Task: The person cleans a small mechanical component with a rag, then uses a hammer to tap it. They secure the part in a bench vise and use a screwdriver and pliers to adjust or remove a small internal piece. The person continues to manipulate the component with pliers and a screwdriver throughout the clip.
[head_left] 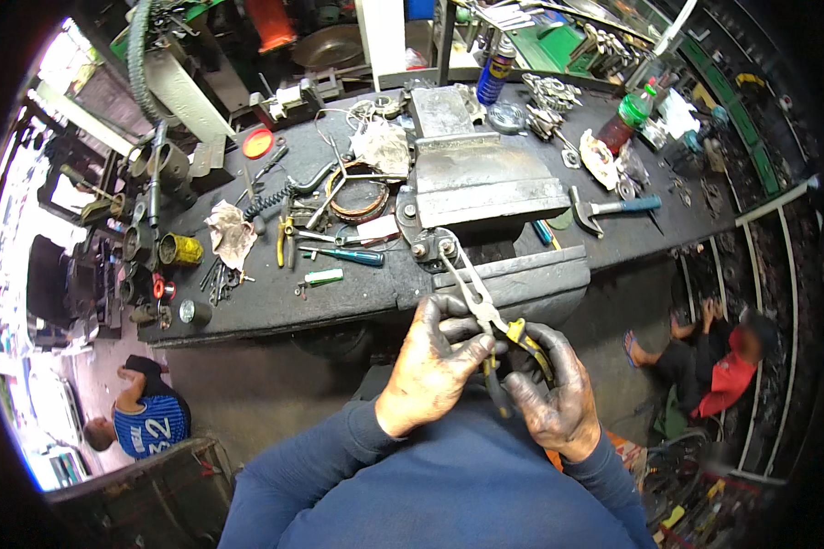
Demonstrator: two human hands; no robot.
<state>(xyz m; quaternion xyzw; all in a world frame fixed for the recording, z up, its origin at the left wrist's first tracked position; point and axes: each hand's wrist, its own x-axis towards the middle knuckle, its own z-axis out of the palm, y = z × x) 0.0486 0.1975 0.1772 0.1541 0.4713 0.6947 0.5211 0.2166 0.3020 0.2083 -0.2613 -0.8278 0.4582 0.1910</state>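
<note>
Long-nose pliers with yellow and black handles are held in front of me at the bench edge, their long jaws spread apart and pointing away. My right hand is curled around the handles, the yellow one against its fingers. My left hand has its thumb and fingers closed at the pliers near the pivot; whether a small piece is also pinched there is hidden. The jaw tips overlap a small metal part with bolts, beside the large bench vise; I cannot tell if they touch it.
On the bench lie a hammer, a blue-handled screwdriver, yellow-handled pliers, a coil ring and rags. A blue spray can and a bottle stand behind. People sit at left and right.
</note>
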